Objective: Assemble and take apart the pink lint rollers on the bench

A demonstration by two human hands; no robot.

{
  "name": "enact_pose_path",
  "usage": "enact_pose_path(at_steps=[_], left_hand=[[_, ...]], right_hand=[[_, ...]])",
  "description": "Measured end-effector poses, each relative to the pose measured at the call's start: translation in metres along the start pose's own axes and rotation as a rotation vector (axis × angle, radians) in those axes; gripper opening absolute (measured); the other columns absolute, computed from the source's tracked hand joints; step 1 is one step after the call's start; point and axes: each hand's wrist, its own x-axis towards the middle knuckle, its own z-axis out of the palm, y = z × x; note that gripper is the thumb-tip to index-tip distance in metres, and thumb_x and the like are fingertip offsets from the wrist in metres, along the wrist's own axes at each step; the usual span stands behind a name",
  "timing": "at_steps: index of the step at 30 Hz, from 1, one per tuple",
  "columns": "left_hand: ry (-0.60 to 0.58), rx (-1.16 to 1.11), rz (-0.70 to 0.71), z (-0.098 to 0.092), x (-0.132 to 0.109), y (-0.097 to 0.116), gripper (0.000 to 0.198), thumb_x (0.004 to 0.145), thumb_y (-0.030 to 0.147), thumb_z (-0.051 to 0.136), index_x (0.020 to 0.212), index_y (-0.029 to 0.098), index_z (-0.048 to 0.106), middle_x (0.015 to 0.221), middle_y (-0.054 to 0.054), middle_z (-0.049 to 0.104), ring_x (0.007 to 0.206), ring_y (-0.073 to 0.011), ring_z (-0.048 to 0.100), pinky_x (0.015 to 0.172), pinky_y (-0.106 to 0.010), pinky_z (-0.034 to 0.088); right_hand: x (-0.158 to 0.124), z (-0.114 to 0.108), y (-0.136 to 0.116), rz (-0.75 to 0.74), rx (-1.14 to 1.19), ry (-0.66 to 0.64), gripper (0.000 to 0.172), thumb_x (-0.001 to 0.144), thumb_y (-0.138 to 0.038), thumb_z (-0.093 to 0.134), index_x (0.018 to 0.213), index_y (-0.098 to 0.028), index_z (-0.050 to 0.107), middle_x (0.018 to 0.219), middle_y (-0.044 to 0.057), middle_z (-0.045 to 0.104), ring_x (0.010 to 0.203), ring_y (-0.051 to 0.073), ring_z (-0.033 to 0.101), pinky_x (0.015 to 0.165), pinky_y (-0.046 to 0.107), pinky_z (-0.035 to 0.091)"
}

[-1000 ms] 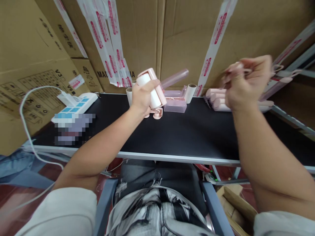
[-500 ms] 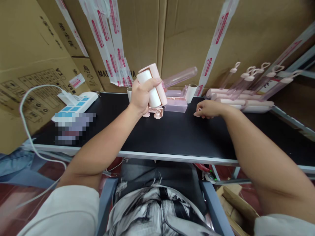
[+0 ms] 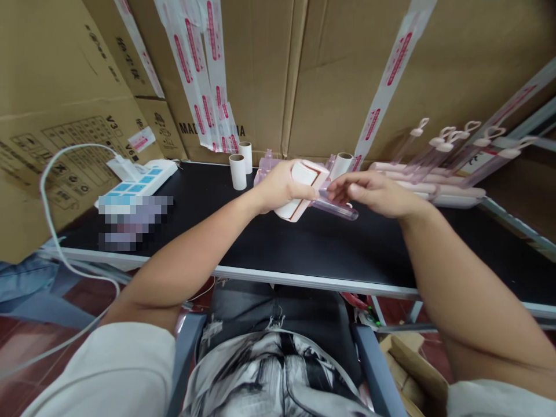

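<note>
In my left hand (image 3: 282, 184) is a lint roller with a white sticky roll, a pale pink cover (image 3: 320, 169) and a see-through pink handle (image 3: 341, 209). My fingers and thumb wrap round the roll and cover. The handle points right and slightly down, towards my right hand (image 3: 369, 191). That hand hovers just above the handle's end, fingers loosely bent and apart, with nothing visible gripped. A tiny pale piece (image 3: 349, 205) shows just below its thumb, too small to make out. Behind my left hand, see-through pink parts (image 3: 268, 162) are partly hidden.
White cardboard tubes (image 3: 238, 172) stand at the back left, another tube (image 3: 341, 165) behind my hands. Several lint rollers with heart-shaped loops (image 3: 443, 139) lie at the right. A power strip (image 3: 150, 174) sits left, near a blurred object (image 3: 134, 223). Cardboard (image 3: 330, 75) walls the black table (image 3: 278, 249).
My left hand has lowered and turned the lint roller, so its handle now points right and down instead of up. My right hand has lifted slightly and its fingers have opened from a pinch.
</note>
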Motion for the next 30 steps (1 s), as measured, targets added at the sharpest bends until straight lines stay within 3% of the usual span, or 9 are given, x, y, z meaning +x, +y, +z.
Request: enact_pose_path(at_steps=[3, 8, 13, 15, 18, 25, 30], left_hand=[[0.085, 0.082, -0.066, 0.010, -0.003, 0.003, 0.043, 0.064, 0.026, 0.087, 0.098, 0.017, 0.063, 0.097, -0.004, 0.075, 0.088, -0.0191, 0.070, 0.081, -0.034, 0.057], [0.166, 0.062, -0.080, 0.013, -0.003, -0.002, 0.050, 0.074, 0.042, 0.085, 0.109, 0.021, 0.054, 0.100, -0.003, 0.071, 0.088, -0.0181, 0.066, 0.077, -0.032, 0.051], [0.094, 0.293, 0.022, 0.009, -0.004, 0.003, 0.054, 0.070, 0.042, 0.087, 0.107, 0.022, 0.054, 0.101, -0.001, 0.070, 0.094, -0.0198, 0.064, 0.084, -0.033, 0.050], [0.066, 0.380, 0.006, 0.010, -0.006, 0.005, 0.055, 0.069, 0.042, 0.087, 0.109, 0.022, 0.055, 0.107, -0.004, 0.072, 0.096, -0.0217, 0.065, 0.085, -0.035, 0.051], [0.005, 0.450, -0.029, 0.015, -0.008, 0.004, 0.056, 0.071, 0.040, 0.086, 0.114, 0.020, 0.057, 0.113, -0.007, 0.073, 0.100, -0.0247, 0.068, 0.088, -0.038, 0.053], [-0.170, 0.448, -0.029, 0.024, -0.008, -0.006, 0.057, 0.075, 0.043, 0.086, 0.120, 0.017, 0.063, 0.122, -0.011, 0.076, 0.108, -0.0297, 0.071, 0.096, -0.045, 0.057], [-0.268, 0.361, 0.069, 0.029, -0.008, -0.012, 0.060, 0.082, 0.044, 0.085, 0.130, 0.019, 0.062, 0.132, -0.011, 0.075, 0.118, -0.0306, 0.071, 0.104, -0.045, 0.056]], right_hand=[[0.002, 0.020, -0.006, -0.098, -0.238, -0.123, 0.056, 0.086, -0.076, 0.082, 0.096, -0.021, 0.077, 0.082, 0.004, 0.073, 0.071, 0.020, 0.063, 0.068, 0.034, 0.048], [0.003, 0.038, -0.009, -0.260, -0.442, 0.021, 0.033, 0.099, -0.053, 0.072, 0.095, -0.020, 0.069, 0.073, -0.001, 0.061, 0.065, 0.017, 0.050, 0.067, 0.033, 0.040], [0.002, 0.036, -0.007, -0.269, -0.209, 0.084, 0.033, 0.095, -0.052, 0.081, 0.103, -0.024, 0.066, 0.091, 0.003, 0.070, 0.077, 0.020, 0.062, 0.073, 0.035, 0.050], [0.001, 0.036, -0.007, -0.292, -0.064, 0.177, 0.041, 0.091, -0.057, 0.085, 0.111, -0.026, 0.067, 0.103, 0.005, 0.071, 0.085, 0.022, 0.066, 0.077, 0.036, 0.054], [0.002, 0.038, -0.009, -0.302, 0.002, 0.241, 0.047, 0.087, -0.063, 0.090, 0.111, -0.028, 0.069, 0.102, 0.005, 0.069, 0.084, 0.022, 0.063, 0.074, 0.036, 0.054], [0.003, 0.033, -0.017, -0.180, 0.057, 0.017, 0.050, 0.074, -0.048, 0.101, 0.103, -0.025, 0.067, 0.086, 0.000, 0.064, 0.075, 0.018, 0.056, 0.067, 0.032, 0.047], [-0.002, 0.024, -0.031, -0.096, -0.014, -0.049, 0.046, 0.068, -0.028, 0.101, 0.092, -0.025, 0.063, 0.077, -0.004, 0.058, 0.067, 0.014, 0.048, 0.059, 0.029, 0.038]])
